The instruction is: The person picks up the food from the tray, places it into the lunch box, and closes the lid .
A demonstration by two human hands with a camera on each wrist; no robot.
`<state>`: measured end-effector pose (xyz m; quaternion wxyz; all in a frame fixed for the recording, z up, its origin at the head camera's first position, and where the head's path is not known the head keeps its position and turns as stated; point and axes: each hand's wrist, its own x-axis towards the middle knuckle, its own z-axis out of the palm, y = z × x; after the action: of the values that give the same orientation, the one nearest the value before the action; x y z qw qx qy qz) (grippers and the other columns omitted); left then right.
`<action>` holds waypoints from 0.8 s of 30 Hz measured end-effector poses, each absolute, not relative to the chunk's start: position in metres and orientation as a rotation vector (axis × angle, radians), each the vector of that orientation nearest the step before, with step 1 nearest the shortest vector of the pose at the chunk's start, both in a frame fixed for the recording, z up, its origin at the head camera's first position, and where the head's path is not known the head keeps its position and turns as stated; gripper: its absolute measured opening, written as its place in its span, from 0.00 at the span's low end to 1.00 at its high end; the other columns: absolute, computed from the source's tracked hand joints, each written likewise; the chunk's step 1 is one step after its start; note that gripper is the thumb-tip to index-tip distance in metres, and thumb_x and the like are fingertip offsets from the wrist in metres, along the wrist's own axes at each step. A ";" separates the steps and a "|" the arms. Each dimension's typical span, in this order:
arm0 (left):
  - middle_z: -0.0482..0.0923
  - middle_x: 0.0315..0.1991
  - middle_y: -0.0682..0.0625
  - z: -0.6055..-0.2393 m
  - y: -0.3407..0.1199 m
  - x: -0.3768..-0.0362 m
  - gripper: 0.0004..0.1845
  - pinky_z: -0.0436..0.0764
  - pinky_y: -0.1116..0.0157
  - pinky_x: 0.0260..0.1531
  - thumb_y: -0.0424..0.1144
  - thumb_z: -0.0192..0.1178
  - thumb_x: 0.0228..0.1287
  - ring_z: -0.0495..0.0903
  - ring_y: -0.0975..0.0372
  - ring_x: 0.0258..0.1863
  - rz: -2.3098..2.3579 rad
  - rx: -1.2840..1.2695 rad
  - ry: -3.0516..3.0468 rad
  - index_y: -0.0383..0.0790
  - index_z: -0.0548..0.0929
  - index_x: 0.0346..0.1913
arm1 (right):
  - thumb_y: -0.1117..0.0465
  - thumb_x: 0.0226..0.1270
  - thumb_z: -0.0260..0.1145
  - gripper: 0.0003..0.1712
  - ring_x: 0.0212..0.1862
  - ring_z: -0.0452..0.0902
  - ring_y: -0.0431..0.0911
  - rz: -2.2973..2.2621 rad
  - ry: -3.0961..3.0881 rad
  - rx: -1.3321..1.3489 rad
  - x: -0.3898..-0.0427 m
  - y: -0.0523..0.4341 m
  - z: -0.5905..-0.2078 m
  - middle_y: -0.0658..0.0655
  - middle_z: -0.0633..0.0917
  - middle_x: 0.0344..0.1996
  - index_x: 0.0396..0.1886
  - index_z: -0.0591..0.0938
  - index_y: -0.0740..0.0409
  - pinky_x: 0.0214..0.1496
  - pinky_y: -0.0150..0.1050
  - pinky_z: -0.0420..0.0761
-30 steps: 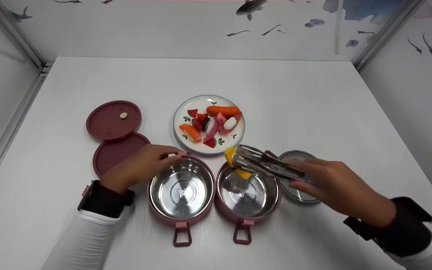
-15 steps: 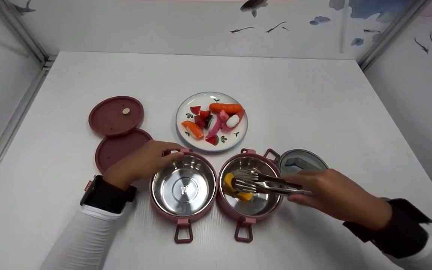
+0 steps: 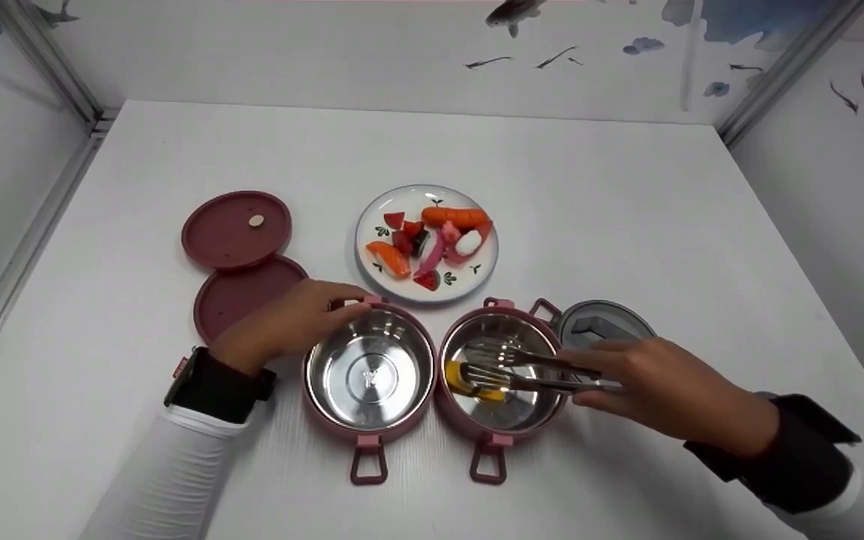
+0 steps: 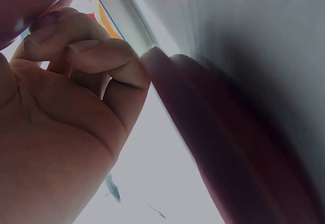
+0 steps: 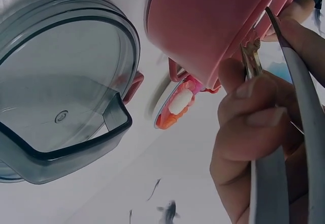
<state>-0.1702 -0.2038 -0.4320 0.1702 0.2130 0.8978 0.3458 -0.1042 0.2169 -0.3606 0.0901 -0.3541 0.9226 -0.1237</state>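
On a white counter [image 3: 597, 195], a person's right hand [image 3: 649, 382] has its grip closed around metal tongs [image 3: 533, 383], their tips lowered into the right-hand steel-lined pink pot [image 3: 526, 411] at a yellow food piece [image 3: 457, 377]; whether they clasp it is unclear. The left hand [image 3: 289, 326] pinches the far rim of the left pot [image 3: 370, 375], just beside. Behind sits a plate [image 3: 478, 281] of colourful food pieces; two overlapping maroon discs [image 3: 233, 240] lie left, a grey transparent lid [image 3: 606, 319] right.
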 end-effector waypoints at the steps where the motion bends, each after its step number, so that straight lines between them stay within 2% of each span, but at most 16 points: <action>1: 0.83 0.53 0.56 -0.432 -0.204 -0.170 0.16 0.75 0.55 0.58 0.53 0.52 0.76 0.78 0.60 0.55 0.983 0.604 2.548 0.58 0.83 0.58 | 0.51 0.63 0.73 0.25 0.31 0.74 0.31 -0.376 2.742 -1.053 -0.104 0.217 -0.360 0.46 0.88 0.40 0.59 0.84 0.48 0.32 0.29 0.77; 7: 0.83 0.56 0.56 -0.431 -0.205 -0.171 0.17 0.74 0.53 0.62 0.54 0.52 0.76 0.78 0.60 0.59 0.993 0.576 2.547 0.58 0.83 0.60 | 0.52 0.62 0.74 0.26 0.28 0.71 0.32 -0.411 2.787 -1.065 -0.104 0.220 -0.348 0.43 0.85 0.35 0.61 0.83 0.47 0.29 0.28 0.74; 12: 0.82 0.55 0.56 -0.432 -0.203 -0.170 0.16 0.74 0.54 0.61 0.54 0.52 0.76 0.78 0.60 0.57 0.992 0.569 2.533 0.59 0.83 0.59 | 0.55 0.61 0.75 0.27 0.31 0.74 0.33 -0.416 2.882 -1.078 -0.108 0.221 -0.341 0.48 0.87 0.39 0.60 0.83 0.50 0.30 0.29 0.76; 19: 0.83 0.54 0.56 -0.432 -0.204 -0.169 0.16 0.75 0.55 0.59 0.52 0.52 0.76 0.78 0.61 0.55 0.998 0.565 2.545 0.57 0.84 0.58 | 0.54 0.61 0.75 0.28 0.29 0.74 0.36 -0.359 3.006 -1.097 -0.138 0.218 -0.348 0.49 0.86 0.34 0.61 0.82 0.53 0.31 0.33 0.77; 24: 0.83 0.54 0.56 -0.433 -0.203 -0.169 0.16 0.75 0.56 0.58 0.52 0.53 0.76 0.78 0.61 0.54 1.006 0.580 2.551 0.57 0.84 0.58 | 0.55 0.62 0.74 0.28 0.30 0.76 0.40 -0.356 3.030 -1.025 -0.163 0.212 -0.360 0.52 0.86 0.34 0.62 0.81 0.56 0.32 0.38 0.77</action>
<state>-0.1688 -0.2033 -0.4330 0.1685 0.2038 0.8972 0.3537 -0.1634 0.2123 -0.3598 -0.0384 -0.3184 0.9407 -0.1106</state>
